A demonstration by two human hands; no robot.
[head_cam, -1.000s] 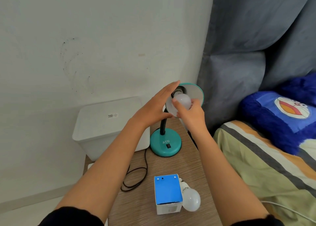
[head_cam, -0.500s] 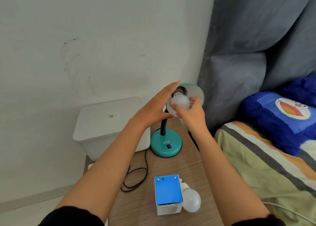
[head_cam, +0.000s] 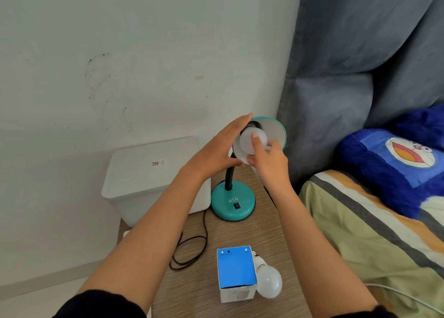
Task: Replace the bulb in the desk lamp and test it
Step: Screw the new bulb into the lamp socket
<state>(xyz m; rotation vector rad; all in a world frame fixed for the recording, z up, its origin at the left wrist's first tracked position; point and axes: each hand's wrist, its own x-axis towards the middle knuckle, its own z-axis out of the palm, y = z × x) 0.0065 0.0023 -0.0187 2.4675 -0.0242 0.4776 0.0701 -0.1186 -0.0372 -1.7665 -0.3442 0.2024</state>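
Note:
A teal desk lamp with a round base (head_cam: 232, 201) and black gooseneck stands at the back of the wooden table (head_cam: 240, 236). Its shade (head_cam: 274, 131) faces me. A white bulb (head_cam: 249, 139) sits in the shade's socket. My right hand (head_cam: 266, 159) grips that bulb with thumb and fingers. My left hand (head_cam: 216, 151) lies flat against the left rim of the shade, fingers extended. A second white bulb (head_cam: 268, 281) lies on the table near me, beside a blue-topped bulb box (head_cam: 236, 273).
The lamp's black cord (head_cam: 189, 248) loops on the table's left side. A white lidded bin (head_cam: 149, 173) stands left of the lamp against the wall. A bed with striped sheet (head_cam: 360, 233) and blue plush pillow (head_cam: 396, 163) lies right.
My right hand's fingers have shifted around the bulb, the thumb now across its front. The left hand stays on the shade.

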